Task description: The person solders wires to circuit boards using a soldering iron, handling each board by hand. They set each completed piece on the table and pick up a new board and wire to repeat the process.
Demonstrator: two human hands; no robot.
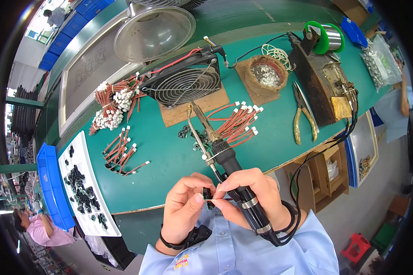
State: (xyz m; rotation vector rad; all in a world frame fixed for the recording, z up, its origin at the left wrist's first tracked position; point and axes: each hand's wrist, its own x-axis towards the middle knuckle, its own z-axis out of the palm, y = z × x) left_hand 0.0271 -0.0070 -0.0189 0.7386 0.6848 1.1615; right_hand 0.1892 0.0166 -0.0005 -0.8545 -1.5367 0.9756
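Note:
My left hand (184,204) is closed, pinching a small black component (207,197) between thumb and fingers in front of my chest. My right hand (257,197) wraps round a black soldering iron (227,158) with a metal feed tube clamped along it; the tip points away toward the fan. Right thumb and forefinger also meet at the component, seemingly at a thin wire whose details are too small to make out. Beyond the iron lie red-brown wires with white connectors (238,123). Small black parts (186,132) are scattered beside the iron's tip.
A caged fan (188,82) stands at the back, a lamp shade (153,34) above it. Rightward are a solder pot (267,75), pliers (303,117), a metal box (319,78) and a solder spool (332,37). At left are wire bundles (112,103), a white tray (85,172) and a blue bin (53,185).

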